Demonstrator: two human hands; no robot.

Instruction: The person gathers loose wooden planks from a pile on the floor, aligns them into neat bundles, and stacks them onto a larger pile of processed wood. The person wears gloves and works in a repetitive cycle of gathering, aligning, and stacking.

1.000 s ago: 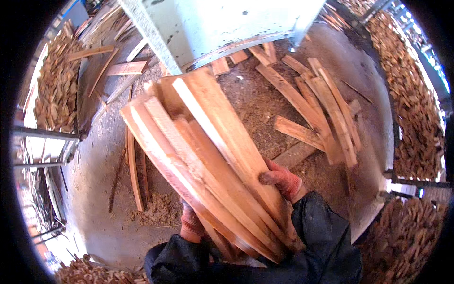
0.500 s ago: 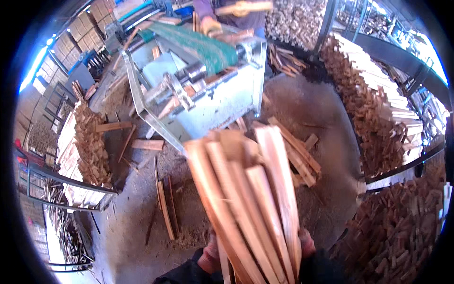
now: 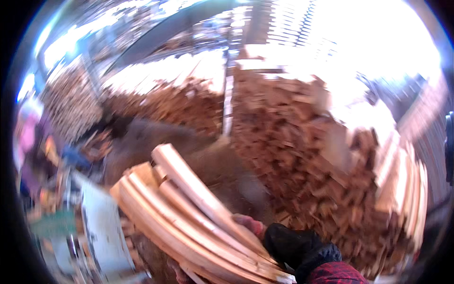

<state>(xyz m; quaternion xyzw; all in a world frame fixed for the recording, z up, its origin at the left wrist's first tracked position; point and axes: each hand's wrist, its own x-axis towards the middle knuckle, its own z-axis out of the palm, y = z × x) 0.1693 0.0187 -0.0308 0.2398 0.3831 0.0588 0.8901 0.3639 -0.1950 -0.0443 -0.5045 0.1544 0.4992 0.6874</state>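
Note:
A bundle of several long, pale wooden strips (image 3: pixel 189 213) lies slantwise across my front, its far ends fanned toward the upper left. On the bundle's right side is my right hand (image 3: pixel 249 224), closed around the edge; a dark sleeve covers the wrist. Low at the bundle's left side, part of my left hand (image 3: pixel 178 273) shows, pressed against the strips from beneath. The wood hides most of its fingers. Close to my right arm rises a tall stack of sawn wood pieces (image 3: pixel 293 142), cut ends facing me.
At the left stands a pale machine (image 3: pixel 101 213) with a green belt (image 3: pixel 54 225). A co-worker (image 3: pixel 35 142) is beside it, blurred. Another wood stack (image 3: pixel 170 104) runs along the back, behind a metal post (image 3: pixel 228 104). Bare floor (image 3: pixel 146 142) shows between machine and stacks.
My view has swung to the right, so the machine has shifted to the left edge and the right-hand stack to the middle. The bundle stays in both hands, now tilted leftward.

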